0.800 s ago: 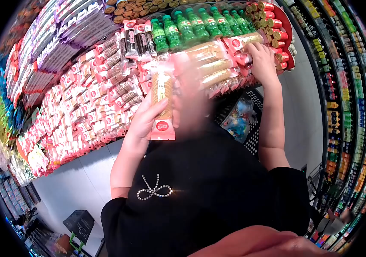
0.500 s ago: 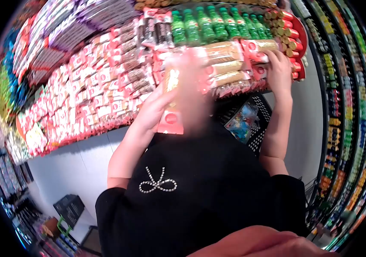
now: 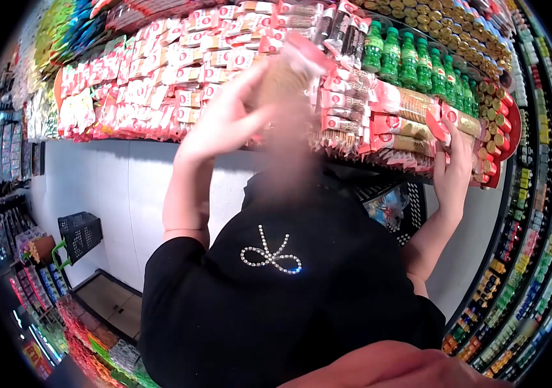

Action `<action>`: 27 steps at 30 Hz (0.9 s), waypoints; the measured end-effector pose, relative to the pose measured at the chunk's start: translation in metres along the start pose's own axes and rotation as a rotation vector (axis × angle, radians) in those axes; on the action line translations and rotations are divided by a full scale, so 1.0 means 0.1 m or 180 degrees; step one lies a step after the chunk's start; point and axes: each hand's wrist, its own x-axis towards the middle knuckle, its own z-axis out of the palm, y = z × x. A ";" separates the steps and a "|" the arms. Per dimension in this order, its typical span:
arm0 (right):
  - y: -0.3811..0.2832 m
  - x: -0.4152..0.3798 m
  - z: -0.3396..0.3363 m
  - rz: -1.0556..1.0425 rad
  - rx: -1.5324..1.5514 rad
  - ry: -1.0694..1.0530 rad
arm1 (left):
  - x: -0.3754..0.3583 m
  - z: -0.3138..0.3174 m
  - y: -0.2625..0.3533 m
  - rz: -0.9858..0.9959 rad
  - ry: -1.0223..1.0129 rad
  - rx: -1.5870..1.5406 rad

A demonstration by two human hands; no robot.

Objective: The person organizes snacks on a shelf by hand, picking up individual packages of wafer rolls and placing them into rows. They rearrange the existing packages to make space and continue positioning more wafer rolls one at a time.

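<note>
Since 0.8 s ago the left hand has swung its long pink-and-tan wrapped biscuit pack up from chest height toward the shelf; the pack is now motion-blurred, top end against the stacked rows. Fingers are closed round the pack's lower part, thumb side toward camera, a grip that looks suited to feeding it in end-first. Far left, a black perforated plastic shopping basket with green handle sits on the floor, contents not visible. Above the hands, the curved display shelf of pink-and-white snack packets holds goods in tight overlapping rows, then green plastic drink bottles and red-and-gold cans at the right end. A second dark mesh basket below the shelf holds colourful wrapped items. The right hand has dropped lower, fingers spread and flat against the front of the tan biscuit packs, apparently bracing the row; it grips nothing.
</note>
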 end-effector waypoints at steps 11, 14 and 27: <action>-0.23 0.09 0.14 -0.0374 -0.0005 -0.0020 | 0.05 -0.62 -0.32 0.0268 0.1999 0.3632; -0.47 0.22 0.22 -0.0632 0.0046 0.0069 | 0.13 -0.78 -0.28 0.0423 0.1955 0.4109; -1.60 1.41 1.11 -0.1745 -0.0671 0.0467 | 0.25 -0.99 -0.60 0.0746 0.1871 0.3832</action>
